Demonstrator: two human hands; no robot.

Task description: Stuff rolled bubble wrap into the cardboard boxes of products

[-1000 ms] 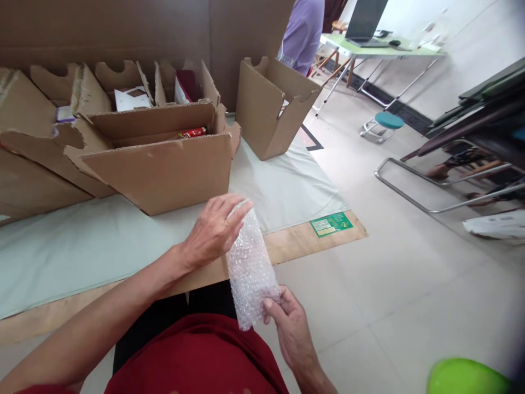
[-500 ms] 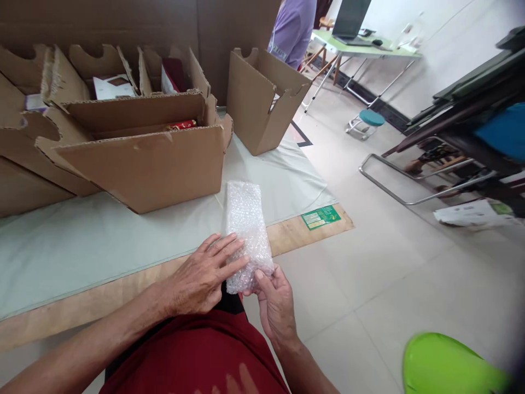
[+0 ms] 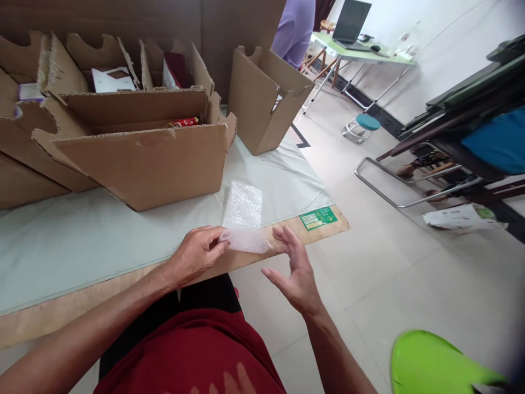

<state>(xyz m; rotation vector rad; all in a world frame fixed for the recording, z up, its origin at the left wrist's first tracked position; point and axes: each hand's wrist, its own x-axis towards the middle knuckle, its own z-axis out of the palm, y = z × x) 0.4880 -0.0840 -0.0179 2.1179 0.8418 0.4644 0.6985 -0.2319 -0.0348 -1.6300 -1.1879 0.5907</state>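
At the bench's (image 3: 82,302) near edge: clear, whitish bubble wrap (image 3: 244,208), pebbled and glinting above, filmier in the flap at its 6 o'clock. From 8 o'clock, left hand (image 3: 196,253) pinching one corner; at 4 o'clock, right hand (image 3: 301,276) open, just beside. Flap blurred, left fingertips partly veiled; red packet (image 3: 186,121) mostly hidden inside the 10 o'clock box (image 3: 147,164); green seat (image 3: 435,361) cut off, well apart at 4 o'clock.

Dk red top (image 3: 192,347), blk bottoms (image 3: 210,295), bare forearms (image 3: 110,323)

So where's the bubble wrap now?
In the head view, the bubble wrap lies at the table's near edge, between left hand and right hand, left of the green label.
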